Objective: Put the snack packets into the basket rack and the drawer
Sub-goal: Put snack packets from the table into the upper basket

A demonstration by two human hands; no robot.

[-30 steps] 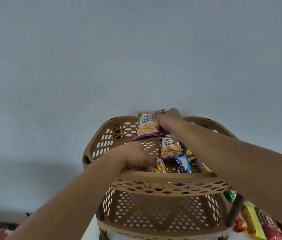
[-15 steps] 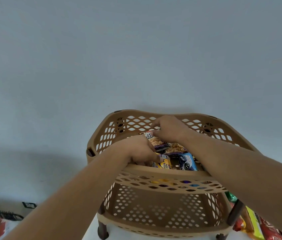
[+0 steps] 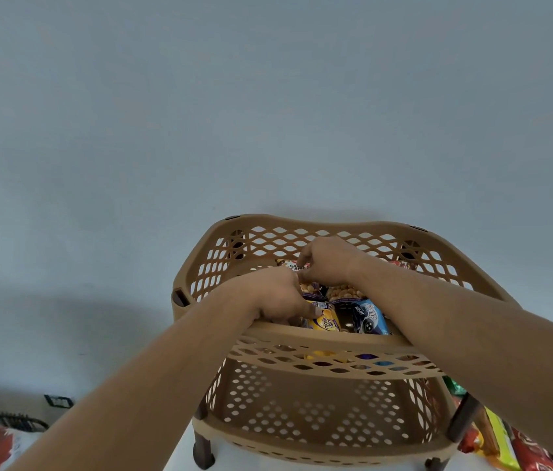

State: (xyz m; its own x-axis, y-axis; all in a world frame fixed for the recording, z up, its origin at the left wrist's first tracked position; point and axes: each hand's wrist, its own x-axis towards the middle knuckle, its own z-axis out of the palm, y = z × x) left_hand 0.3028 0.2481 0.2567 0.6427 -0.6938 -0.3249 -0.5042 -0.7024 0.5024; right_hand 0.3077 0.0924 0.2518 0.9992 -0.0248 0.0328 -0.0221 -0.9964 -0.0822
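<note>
**A:** Where are the hands?

**B:** Both are low in the middle of the frame, inside the top basket (image 3: 445,266) of the tan basket rack (image 3: 336,367). The forearms cross over its front rim.

**A:** What is the right hand doing?

**B:** The right hand (image 3: 328,263) is the one further back. Its fingers are curled tight at the top edge of a peanut packet (image 3: 307,287) — it looks like a pinch.

**A:** And the left?

**B:** The left hand (image 3: 275,297) is just in front of it, knuckles up, with the two hands nearly touching. Its thumb lies against a yellow packet (image 3: 324,322). The other fingers point down behind the hand, so I cannot tell whether they hold anything.

**A:** Which snacks are in the basket?

**B:** The peanut packet lies between the two hands. A second peanut packet (image 3: 345,293) is just to its right, partly under the right wrist. The yellow packet sits by the front rim with a blue packet (image 3: 370,319) beside it. Something red (image 3: 401,265) shows beyond the right forearm, too hidden to name.

**A:** Anything below?

**B:** The lower basket (image 3: 302,416) shows only its perforated floor. At the lower right of the frame, beside the rack's leg, lie loose packets (image 3: 506,443) — green, yellow and red. A plain grey wall (image 3: 268,113) fills the upper frame.
</note>
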